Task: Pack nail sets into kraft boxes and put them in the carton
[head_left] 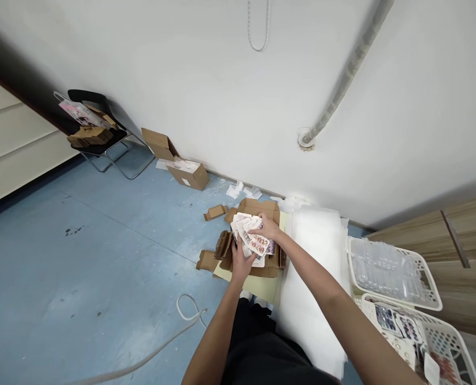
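Note:
My left hand (240,262) grips from below a fanned stack of small printed cards (249,233). My right hand (268,228) pinches the top of the same stack, with a card showing coloured nail designs (260,244) just under its fingers. Both hands are over an open brown cardboard box (258,207) and a heap of small flat brown cartons (224,247) on the blue floor. Both arms reach forward from the bottom of the view.
A roll of white foam sheet (314,267) lies to the right. Two white baskets stand at right, one with clear plastic trays (386,267), one with printed packets (406,331). A black chair with cartons (91,125), an open box by the wall (187,172) and a white cable (182,315) are at left.

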A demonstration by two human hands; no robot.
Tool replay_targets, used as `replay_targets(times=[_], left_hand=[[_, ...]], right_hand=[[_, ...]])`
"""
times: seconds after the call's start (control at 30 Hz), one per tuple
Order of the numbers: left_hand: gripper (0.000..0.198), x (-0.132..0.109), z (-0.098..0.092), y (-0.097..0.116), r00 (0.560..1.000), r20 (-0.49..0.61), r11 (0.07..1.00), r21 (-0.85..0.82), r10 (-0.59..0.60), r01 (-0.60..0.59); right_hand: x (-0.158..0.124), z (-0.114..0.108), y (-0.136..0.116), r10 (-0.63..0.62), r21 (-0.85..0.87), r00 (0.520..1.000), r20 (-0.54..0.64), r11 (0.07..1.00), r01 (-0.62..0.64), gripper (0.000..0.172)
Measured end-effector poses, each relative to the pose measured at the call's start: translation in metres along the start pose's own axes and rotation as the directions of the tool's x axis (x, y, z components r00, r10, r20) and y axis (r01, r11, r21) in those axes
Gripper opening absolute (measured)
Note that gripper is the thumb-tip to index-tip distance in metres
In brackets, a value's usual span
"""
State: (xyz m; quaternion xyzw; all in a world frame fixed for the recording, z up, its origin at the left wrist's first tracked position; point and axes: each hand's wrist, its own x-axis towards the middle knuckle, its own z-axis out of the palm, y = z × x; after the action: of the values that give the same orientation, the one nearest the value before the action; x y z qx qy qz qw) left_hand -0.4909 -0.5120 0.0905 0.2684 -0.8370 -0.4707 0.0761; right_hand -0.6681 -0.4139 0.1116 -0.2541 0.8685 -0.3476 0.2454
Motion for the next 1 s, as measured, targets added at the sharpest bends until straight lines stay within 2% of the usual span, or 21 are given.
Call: replay_targets(times=[0.2,0.4,0.53,0.67,0.8,0.9,1.0], left_hand=[[0.088,0.005,-0.003,-0.004,0.997,0.049,0.996,-0.074,0.052,-0.049],[0.089,0.011,-0.010,-0.001,0.988,0.113,0.987,-0.129,0.106,-0.091],[0.088,0.018,-0.023,0.010,0.974,0.163,0.978,-0.157,0.159,-0.134],[0.086,0.026,-0.046,0.033,0.955,0.152,0.958,-0.175,0.255,-0.228],[0.087,0.032,-0.062,0.063,0.928,0.153,0.933,-0.182,0.340,-0.312],[0.087,0.033,-0.059,0.089,0.901,0.232,0.920,-0.237,0.367,-0.314],[0.086,0.025,-0.040,0.119,0.844,0.339,0.897,-0.310,0.415,-0.316]], right_hand=[[-0.022,0.017,-0.014,0.046,0.061,0.967,-0.250,0.998,-0.032,0.076],[-0.033,0.013,-0.024,0.118,0.208,0.964,-0.238,0.976,-0.068,0.075],[-0.038,0.009,-0.035,0.138,0.256,0.932,-0.335,0.965,-0.051,0.076],[-0.041,0.000,-0.058,0.070,0.280,0.887,-0.457,0.957,0.069,0.072],[-0.050,-0.022,-0.080,0.044,0.267,0.825,-0.564,0.955,0.132,0.069],[-0.067,-0.044,-0.082,0.078,0.266,0.775,-0.628,0.957,0.119,0.069],[-0.097,-0.069,-0.068,0.163,0.269,0.699,-0.696,0.962,0.043,0.070]])
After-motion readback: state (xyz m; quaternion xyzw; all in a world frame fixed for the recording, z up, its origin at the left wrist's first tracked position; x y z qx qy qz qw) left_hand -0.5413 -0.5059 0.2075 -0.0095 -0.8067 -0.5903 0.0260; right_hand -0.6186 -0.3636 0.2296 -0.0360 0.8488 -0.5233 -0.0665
